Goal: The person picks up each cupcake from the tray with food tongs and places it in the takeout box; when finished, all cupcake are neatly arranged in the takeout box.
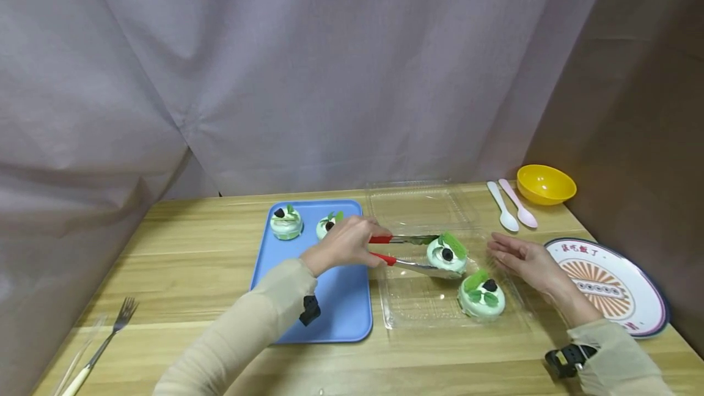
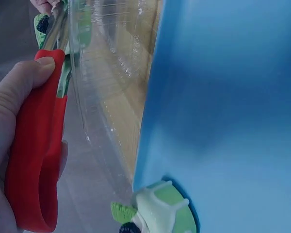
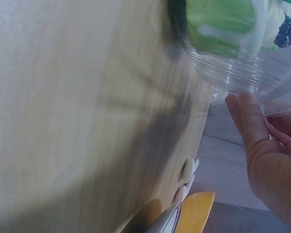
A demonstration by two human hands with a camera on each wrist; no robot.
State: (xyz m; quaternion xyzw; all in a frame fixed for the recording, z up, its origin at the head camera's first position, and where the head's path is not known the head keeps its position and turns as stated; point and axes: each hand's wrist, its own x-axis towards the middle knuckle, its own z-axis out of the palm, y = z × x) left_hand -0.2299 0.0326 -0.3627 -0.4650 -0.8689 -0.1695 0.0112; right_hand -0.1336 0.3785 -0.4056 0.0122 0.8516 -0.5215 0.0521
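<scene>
From my end, I have the left hand point(image 1: 349, 243) clasped on the red grips of the tongs point(image 1: 420, 268), and their metal arms squeeze one green cream cake point(image 1: 447, 255) over the base of the clear container point(image 1: 407, 301). I can't tell whether that cake's underside touches the plastic or hangs just above it. The right hand point(image 1: 522, 264) is unclenched, its fingers stretched out along the container's right edge; in the right wrist view the fingertips seem to touch the plastic.

The step in hand, as I judge it, is guiding this cake with the tongs, and it asks for a light, even squeeze: enough that it doesn't slip, not so much that the cream or leaf topping gets pressed. I'd keep the arms low on its sides and its berry side up, since it looks tipped towards me. The second cake point(image 1: 481, 296) stands in the container just beside it, nearer me, so I'd leave a gap and steer the near arm clear of its leaves. The right hand serves best as a gentle brace, because thin plastic could slide or flex. The left forearm crosses the blue tray point(image 1: 343, 313), so I'd mind the two cakes point(image 1: 286, 225) at its far end.
</scene>
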